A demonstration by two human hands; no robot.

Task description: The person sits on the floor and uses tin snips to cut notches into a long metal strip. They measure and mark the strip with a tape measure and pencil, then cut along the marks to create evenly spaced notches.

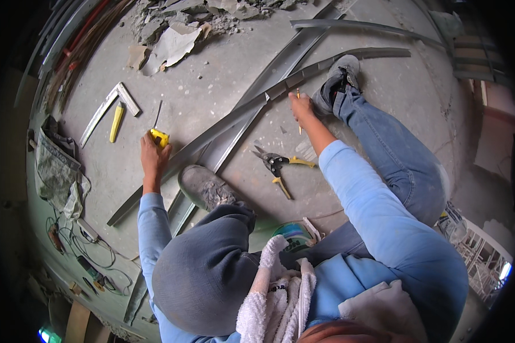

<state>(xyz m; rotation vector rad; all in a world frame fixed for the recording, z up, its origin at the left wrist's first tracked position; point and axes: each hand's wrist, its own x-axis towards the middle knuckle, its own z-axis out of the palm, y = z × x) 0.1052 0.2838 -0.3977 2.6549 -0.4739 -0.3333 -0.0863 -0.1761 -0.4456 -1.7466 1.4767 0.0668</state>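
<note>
Down on the bare concrete floor (383, 91), the person sits with a white towel (280, 291) draped at the chest, one knee in dark trousers raised and the other leg in blue jeans stretched out. Just ahead of the knees lie yellow-handled tin snips (277, 166), untouched, nearer the right arm than the left. Beyond them a long grey folded sheet-metal strip (234, 117) runs slantwise across the floor, its long axis climbing from lower left to upper right, crossing over a second wider metal channel (280, 71). The left hand (153, 153) closes its fingers on a yellow tape measure case (159, 137) pressed right at the strip's near edge. The right hand (302, 106), farther along the same strip, pinches a thin yellow pencil (298, 95) with its tip touching the metal. Off to the left rest a short metal angle piece (106, 108) and a yellow marker-like tool (116, 121); rubble (177, 28) lies at the far side.
</note>
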